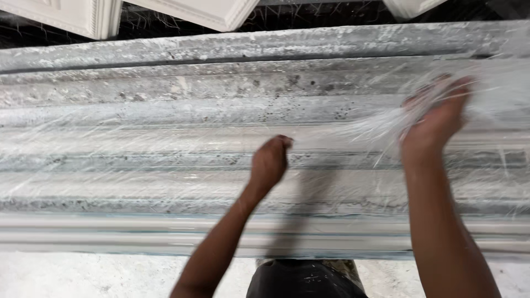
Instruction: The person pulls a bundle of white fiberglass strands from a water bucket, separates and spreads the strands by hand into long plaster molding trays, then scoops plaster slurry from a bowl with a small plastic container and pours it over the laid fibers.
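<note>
A tuft of thin, clear-white glass fibres point(386, 129) hangs from my right hand point(436, 118), which is raised over the far right part of the long mould point(165, 110). My fingers are closed around the upper end of the tuft, and the loose strands fan out down and to the left, blurred, so I cannot tell just where they end. My left hand point(269, 163) is nearer the middle, closed into a loose fist above the ribbed surface; I cannot tell whether it pinches a few strands or nothing at all, nor whether it touches the surface.

The mould runs across the whole view from left to right, a grey, stepped profile with long ridges and grooves, blotched with white and dark specks. More of the same fibres lie scattered over it in a thin, criss-cross layer, thickest toward the right. Along its near edge sits a smooth, pale band of rounded steps point(138, 234).

Beyond the mould, at the top, the corners of white framed panels point(83, 16) lean over a dark ground. Below the near edge lies a white, dusty floor point(83, 276), and my dark, spattered clothing point(303, 281) shows at the bottom between my forearms.
</note>
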Demonstrator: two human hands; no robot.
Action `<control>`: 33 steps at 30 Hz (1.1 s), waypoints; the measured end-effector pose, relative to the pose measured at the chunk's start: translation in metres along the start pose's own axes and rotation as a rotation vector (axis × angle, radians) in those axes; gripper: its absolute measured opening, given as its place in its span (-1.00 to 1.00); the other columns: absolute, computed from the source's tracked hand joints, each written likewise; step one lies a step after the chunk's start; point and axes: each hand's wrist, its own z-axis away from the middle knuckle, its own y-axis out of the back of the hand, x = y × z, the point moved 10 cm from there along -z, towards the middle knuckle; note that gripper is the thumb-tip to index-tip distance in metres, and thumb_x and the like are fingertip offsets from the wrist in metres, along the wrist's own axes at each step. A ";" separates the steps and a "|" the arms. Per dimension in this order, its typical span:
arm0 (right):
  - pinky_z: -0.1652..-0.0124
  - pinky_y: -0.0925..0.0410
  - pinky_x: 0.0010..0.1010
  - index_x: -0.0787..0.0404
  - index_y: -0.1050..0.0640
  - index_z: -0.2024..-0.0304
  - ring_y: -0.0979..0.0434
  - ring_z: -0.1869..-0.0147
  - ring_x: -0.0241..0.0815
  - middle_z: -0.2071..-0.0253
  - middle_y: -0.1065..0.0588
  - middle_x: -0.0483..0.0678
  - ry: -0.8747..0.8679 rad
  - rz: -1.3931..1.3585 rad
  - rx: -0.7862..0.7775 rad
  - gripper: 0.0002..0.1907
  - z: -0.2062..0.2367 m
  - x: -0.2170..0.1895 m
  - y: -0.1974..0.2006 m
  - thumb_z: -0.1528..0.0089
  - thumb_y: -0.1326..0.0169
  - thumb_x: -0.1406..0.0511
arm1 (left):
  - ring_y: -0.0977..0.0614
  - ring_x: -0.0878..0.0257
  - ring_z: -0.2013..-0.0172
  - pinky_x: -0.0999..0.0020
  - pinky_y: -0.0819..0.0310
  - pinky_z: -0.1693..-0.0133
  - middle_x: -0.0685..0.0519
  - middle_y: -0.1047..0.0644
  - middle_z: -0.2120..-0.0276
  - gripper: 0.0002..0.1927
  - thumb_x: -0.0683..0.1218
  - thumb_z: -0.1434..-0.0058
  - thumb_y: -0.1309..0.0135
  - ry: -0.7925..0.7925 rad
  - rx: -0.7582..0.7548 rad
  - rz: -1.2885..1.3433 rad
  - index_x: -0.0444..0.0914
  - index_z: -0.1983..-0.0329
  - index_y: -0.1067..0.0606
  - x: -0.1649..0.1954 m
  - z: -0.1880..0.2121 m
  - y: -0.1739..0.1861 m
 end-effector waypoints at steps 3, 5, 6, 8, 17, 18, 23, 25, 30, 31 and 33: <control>0.14 -0.41 -0.27 0.24 -0.44 -0.11 -0.44 0.14 -0.17 0.10 -0.46 -0.04 0.136 0.005 0.209 -0.62 -0.065 -0.045 0.078 -0.54 0.09 0.06 | -0.65 -0.16 0.17 -0.06 -0.55 0.19 -0.18 -0.64 0.17 -0.79 -0.13 -0.41 0.08 0.306 -0.195 -0.395 -0.25 0.09 -0.58 -0.062 -0.015 -0.001; 0.15 -0.40 -0.26 0.21 -0.44 -0.03 -0.41 0.16 -0.17 0.12 -0.44 -0.07 0.144 0.076 0.160 -0.59 -0.080 -0.063 0.101 -0.57 0.10 -0.01 | -0.63 -0.22 0.10 -0.12 -0.55 0.19 -0.25 -0.62 0.17 -0.67 0.01 -0.31 0.04 0.341 -0.174 -0.816 -0.32 0.07 -0.54 -0.053 -0.024 0.005; 0.17 -0.44 -0.26 0.17 -0.45 -0.01 -0.45 0.18 -0.17 0.17 -0.44 -0.07 0.108 0.073 0.122 -0.60 -0.077 -0.057 0.102 -0.54 0.13 -0.01 | -0.63 -0.25 0.06 -0.13 -0.56 0.23 -0.29 -0.62 0.18 -0.52 0.11 -0.18 -0.01 0.204 -0.038 -1.081 -0.39 0.07 -0.52 -0.020 -0.030 0.009; 0.10 -0.50 -0.26 0.13 -0.44 -0.07 -0.55 0.04 -0.18 0.06 -0.50 -0.08 0.065 -0.087 0.048 -0.72 -0.055 -0.043 0.096 -0.48 0.13 0.11 | -0.62 -0.20 0.06 -0.10 -0.56 0.07 -0.28 -0.59 0.08 -0.65 0.01 -0.43 0.02 -0.005 0.157 -0.610 -0.37 -0.08 -0.44 0.050 -0.035 -0.020; 0.28 -0.55 -0.30 0.13 -0.38 -0.06 -0.56 0.25 -0.17 0.22 -0.48 -0.07 -0.336 -0.281 -0.064 -0.66 -0.043 0.042 0.076 -0.42 0.04 0.05 | -0.55 0.12 0.53 0.21 -0.49 0.43 -0.20 -0.60 0.42 -0.68 -0.02 -0.55 0.09 0.490 -0.238 0.171 -0.33 0.06 -0.59 0.113 -0.023 -0.150; 0.27 -0.54 -0.27 0.14 -0.40 -0.07 -0.56 0.25 -0.14 0.22 -0.49 -0.02 -0.232 -0.137 -0.033 -0.64 -0.066 0.026 0.091 -0.42 0.04 0.04 | -0.61 0.17 0.50 0.26 -0.54 0.44 -0.14 -0.63 0.40 -0.69 -0.03 -0.55 0.10 0.374 -0.180 0.086 -0.31 0.11 -0.57 0.108 -0.034 -0.135; -0.02 -0.61 -0.31 0.27 -0.39 -0.19 -0.61 -0.05 -0.14 -0.05 -0.50 0.07 -0.099 -0.121 0.375 -0.60 -0.152 -0.018 0.183 -0.58 0.16 0.07 | -0.64 0.11 0.51 0.19 -0.54 0.53 -0.14 -0.65 0.31 -0.67 -0.08 -0.49 0.25 0.273 -0.173 -0.382 -0.31 0.08 -0.54 0.036 -0.045 -0.105; 0.16 -0.49 -0.31 0.24 -0.38 -0.07 -0.48 0.17 -0.21 0.13 -0.41 -0.02 0.005 -0.055 0.227 -0.65 -0.162 -0.049 0.186 -0.60 0.19 0.09 | -0.63 0.01 0.31 0.14 -0.58 0.37 -0.22 -0.62 0.19 -0.61 -0.02 -0.50 0.28 0.505 -0.399 -0.607 -0.35 0.03 -0.52 -0.013 -0.033 -0.097; 0.27 -0.51 -0.28 0.18 -0.46 0.02 -0.54 0.28 -0.19 0.24 -0.48 -0.03 -0.023 0.179 0.168 -0.62 -0.087 -0.043 0.142 -0.52 0.21 0.04 | -0.62 -0.14 0.09 -0.10 -0.52 0.10 -0.28 -0.57 -0.01 -0.59 0.03 -0.48 0.27 0.053 0.139 -0.792 -0.40 -0.05 -0.41 0.094 -0.049 -0.078; 0.32 -0.49 -0.31 0.17 -0.46 0.05 -0.52 0.32 -0.22 0.29 -0.48 -0.04 -0.076 0.184 0.167 -0.63 -0.064 -0.025 0.123 -0.51 0.20 0.04 | -0.60 -0.19 0.13 -0.07 -0.48 0.10 -0.37 -0.55 -0.07 -0.64 -0.05 -0.60 0.22 0.066 0.092 -0.333 -0.47 -0.14 -0.38 0.115 -0.048 -0.099; 0.28 -0.51 -0.26 0.11 -0.44 -0.03 -0.51 0.26 -0.24 0.23 -0.44 -0.10 -0.201 -0.030 -0.030 -0.67 -0.011 0.007 0.070 -0.49 0.18 0.04 | -0.58 -0.21 -0.04 -0.02 -0.50 -0.05 -0.36 -0.50 -0.09 -0.66 -0.13 -0.57 0.22 0.430 -0.155 0.443 -0.44 -0.27 -0.35 0.140 -0.032 -0.170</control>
